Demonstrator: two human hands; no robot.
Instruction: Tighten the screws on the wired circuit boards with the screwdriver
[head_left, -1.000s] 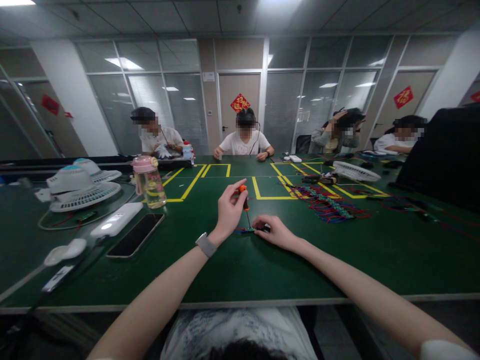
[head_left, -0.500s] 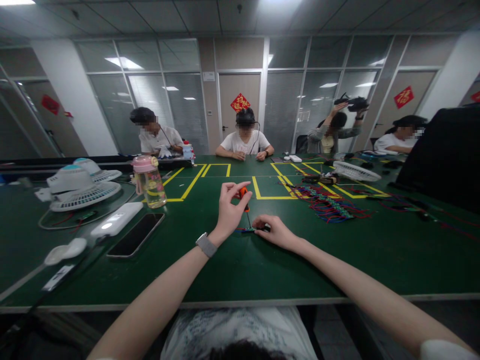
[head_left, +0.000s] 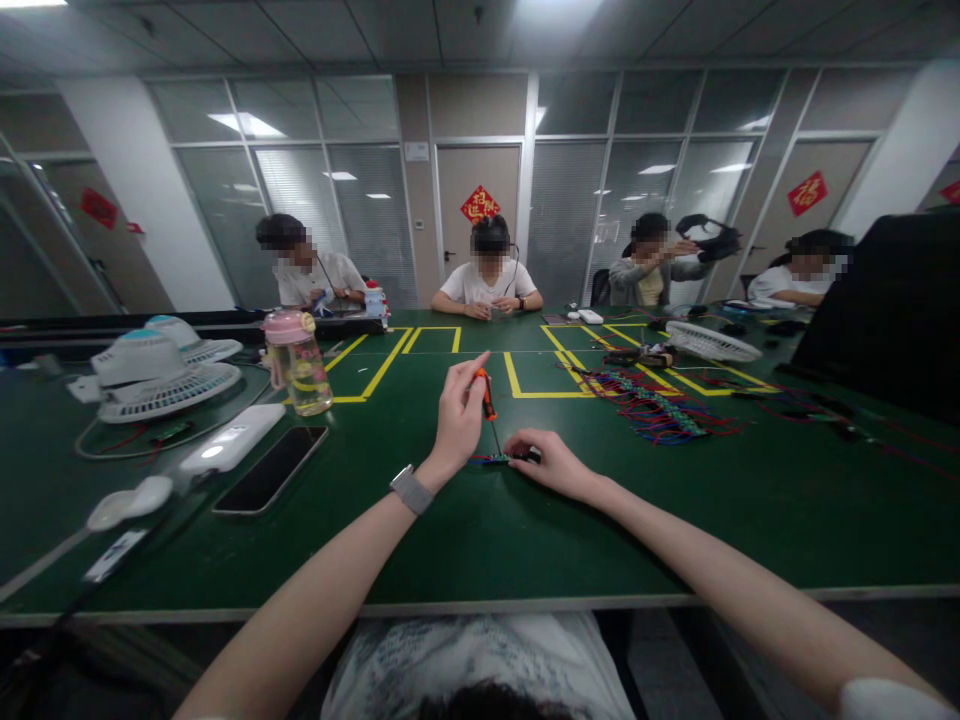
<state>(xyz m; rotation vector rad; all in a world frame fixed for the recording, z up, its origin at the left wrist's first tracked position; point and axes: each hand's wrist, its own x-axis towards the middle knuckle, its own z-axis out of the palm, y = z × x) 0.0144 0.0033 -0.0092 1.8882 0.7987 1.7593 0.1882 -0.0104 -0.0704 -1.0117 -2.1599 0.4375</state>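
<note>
An orange and black screwdriver leans slightly, its shaft pointing down to a small green circuit board on the table. My left hand is closed on its handle, thumb and fingers stretched along it. Low over the board's right end, my right hand is closed, with its fingertips pinching the board and a small black part beside it. Red and blue wires come out at the board's left side. The exact spot where the screwdriver tip touches is too small to make out.
A row of wired circuit boards lies to the right. On the left are a phone, a white power bank, a drink bottle and white fans. A black screen stands at right. Several people sit opposite.
The screwdriver's handle has tilted left, and my left fingers have straightened and closed in along it. My right hand stays put. Across the table, one person has lowered a headset from the head.
</note>
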